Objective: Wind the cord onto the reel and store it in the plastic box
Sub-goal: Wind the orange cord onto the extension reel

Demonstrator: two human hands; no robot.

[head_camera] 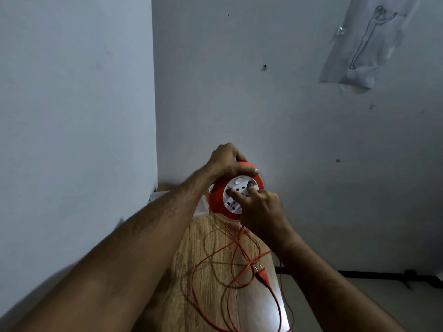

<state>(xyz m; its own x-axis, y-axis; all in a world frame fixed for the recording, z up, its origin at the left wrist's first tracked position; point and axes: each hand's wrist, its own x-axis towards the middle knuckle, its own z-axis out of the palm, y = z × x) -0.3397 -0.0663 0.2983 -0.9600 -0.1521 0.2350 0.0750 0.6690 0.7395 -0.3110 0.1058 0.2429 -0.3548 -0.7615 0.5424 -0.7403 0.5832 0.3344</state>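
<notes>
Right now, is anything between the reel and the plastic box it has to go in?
Only the left forearm crosses in front of the plastic box, beside the reel. Loose cord is unwound on the table.

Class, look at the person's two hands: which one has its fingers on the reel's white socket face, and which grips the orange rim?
The right hand has its fingers on the white socket face of the round orange plastic cord reel. The left hand grips the rim from above.

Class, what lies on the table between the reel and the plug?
Head view: loose loops of orange cord on bare wooden table, between reel and plug.
</notes>
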